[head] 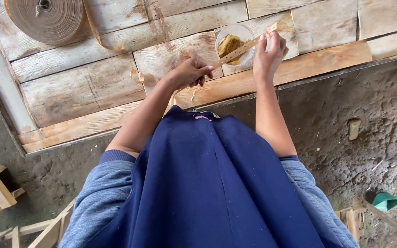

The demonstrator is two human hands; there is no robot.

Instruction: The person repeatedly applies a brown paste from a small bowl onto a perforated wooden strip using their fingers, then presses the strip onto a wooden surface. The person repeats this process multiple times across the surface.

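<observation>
Navy cloth (207, 183): hangs nearest the lens, over the person's front.
Left hand (190, 72): pinches the low end of a thin tan wooden strip (240, 49) — likely steadying it.
Right hand (269, 51): fingers closed on the strip's upper end, holding it taut.
Strip: slants over a clear round tub of ochre paste (233, 45).
Plank table (97, 87): carries a brown strip roll (47, 17), well apart.
Way: nothing blocks the hands.

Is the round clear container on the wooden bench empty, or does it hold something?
Not empty. The clear container holds a heap of yellowish-brown stuff on its left side; the rest of its bottom looks bare. No lid covers it.
</observation>
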